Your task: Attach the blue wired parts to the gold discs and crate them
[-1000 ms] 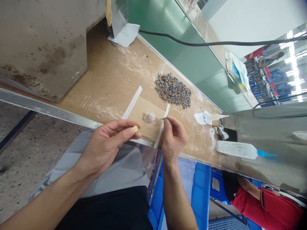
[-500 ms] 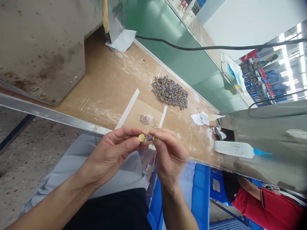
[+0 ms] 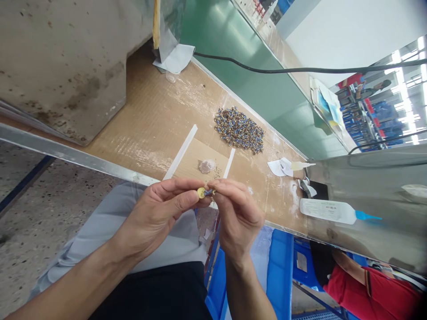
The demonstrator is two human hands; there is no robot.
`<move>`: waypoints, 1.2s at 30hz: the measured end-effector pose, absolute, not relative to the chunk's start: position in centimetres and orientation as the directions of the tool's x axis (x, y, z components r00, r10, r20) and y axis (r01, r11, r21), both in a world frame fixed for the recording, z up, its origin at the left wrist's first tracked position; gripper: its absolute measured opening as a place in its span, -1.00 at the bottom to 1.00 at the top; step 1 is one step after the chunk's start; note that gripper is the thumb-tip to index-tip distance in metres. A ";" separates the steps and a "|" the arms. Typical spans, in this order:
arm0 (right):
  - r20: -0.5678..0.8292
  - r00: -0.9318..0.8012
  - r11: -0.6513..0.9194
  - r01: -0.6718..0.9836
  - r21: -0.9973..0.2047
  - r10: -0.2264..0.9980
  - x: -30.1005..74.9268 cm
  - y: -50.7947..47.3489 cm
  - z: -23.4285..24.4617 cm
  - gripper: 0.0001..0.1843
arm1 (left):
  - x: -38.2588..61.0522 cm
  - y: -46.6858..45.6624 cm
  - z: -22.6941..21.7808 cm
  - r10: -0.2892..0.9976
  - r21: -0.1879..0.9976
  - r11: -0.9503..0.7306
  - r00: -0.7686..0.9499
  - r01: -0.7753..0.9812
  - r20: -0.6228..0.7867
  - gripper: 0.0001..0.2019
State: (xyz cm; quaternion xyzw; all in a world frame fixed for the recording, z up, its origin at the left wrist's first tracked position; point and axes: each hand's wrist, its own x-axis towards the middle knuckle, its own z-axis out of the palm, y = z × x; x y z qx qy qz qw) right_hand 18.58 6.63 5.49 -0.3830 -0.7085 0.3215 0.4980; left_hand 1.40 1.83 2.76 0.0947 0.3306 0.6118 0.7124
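Note:
My left hand (image 3: 160, 213) pinches a small round yellow part (image 3: 201, 193) between thumb and fingers, just in front of the bench edge. Close beside it, my right hand (image 3: 236, 215) is closed on a thin tool with a bluish tip (image 3: 208, 192) that touches the yellow part. Both hands hover over my lap. On the cardboard bench top (image 3: 153, 120) behind them sits a small clear dish (image 3: 207, 166) between two white strips (image 3: 180, 152). Farther back lies a pile of several small blue-and-gold parts (image 3: 239, 130).
A stained metal housing (image 3: 63, 58) stands at the left. At the right lie a white squeeze bottle with a blue nozzle (image 3: 333, 210), scraps of white paper (image 3: 281, 166) and a grey metal cover (image 3: 370, 200). A black cable (image 3: 300, 70) crosses the green belt. A person in red (image 3: 373, 284) sits lower right.
My right hand came back from the clear dish on the bench to meet my left hand. The tool tip now touches the yellow part.

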 end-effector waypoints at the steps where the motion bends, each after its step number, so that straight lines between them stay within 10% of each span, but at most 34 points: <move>1: 0.461 -0.211 0.502 0.226 -0.835 0.862 18.6 6.6 5.6 -0.66 | 1.4 1.8 2.8 0.935 0.541 0.232 0.031 -0.808 -0.353 -0.81; 36: 0.569 -0.316 0.650 0.304 -0.697 0.759 19.3 6.7 6.7 -0.55 | 1.4 1.5 4.1 0.931 0.613 0.231 -0.011 -0.756 -0.364 -0.77</move>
